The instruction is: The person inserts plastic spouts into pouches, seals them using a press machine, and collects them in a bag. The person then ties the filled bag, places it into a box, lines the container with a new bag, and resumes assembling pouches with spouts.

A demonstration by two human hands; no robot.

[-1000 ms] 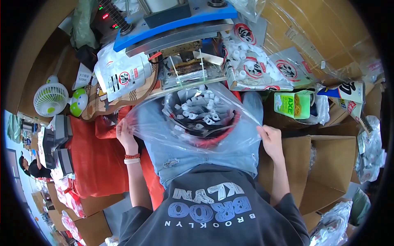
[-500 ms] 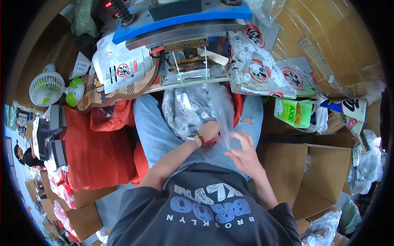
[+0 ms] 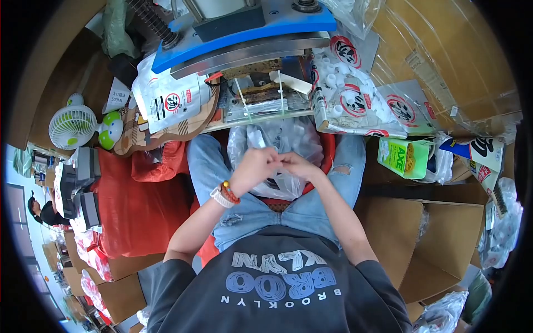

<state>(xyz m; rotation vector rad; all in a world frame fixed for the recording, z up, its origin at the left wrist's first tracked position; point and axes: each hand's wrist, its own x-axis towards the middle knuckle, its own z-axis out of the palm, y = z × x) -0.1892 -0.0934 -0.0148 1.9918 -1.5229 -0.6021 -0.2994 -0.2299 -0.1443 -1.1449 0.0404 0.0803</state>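
Note:
My left hand (image 3: 254,168), with a white watch and a beaded bracelet on its wrist, is closed above a clear plastic bag (image 3: 300,141). Its fingertips meet those of my right hand (image 3: 298,166), which is also closed. What they pinch between them, if anything, is hidden. The bag bulges with white and clear pieces, too blurred to name, and sits in a red basket (image 3: 329,150) between my knees. Loose film from the bag lies around and under both hands.
A press with a blue plate (image 3: 244,34) stands just ahead. White printed pouches (image 3: 176,100) lie left of it, small white caps (image 3: 333,80) on the right. A green-and-white fan (image 3: 72,126), a red sack (image 3: 130,205) and an open carton (image 3: 444,238) flank me.
Both hands have moved up and come together over the bag. My right hand's fingers, spread beside the raised film before, are now closed. The raised film has dropped.

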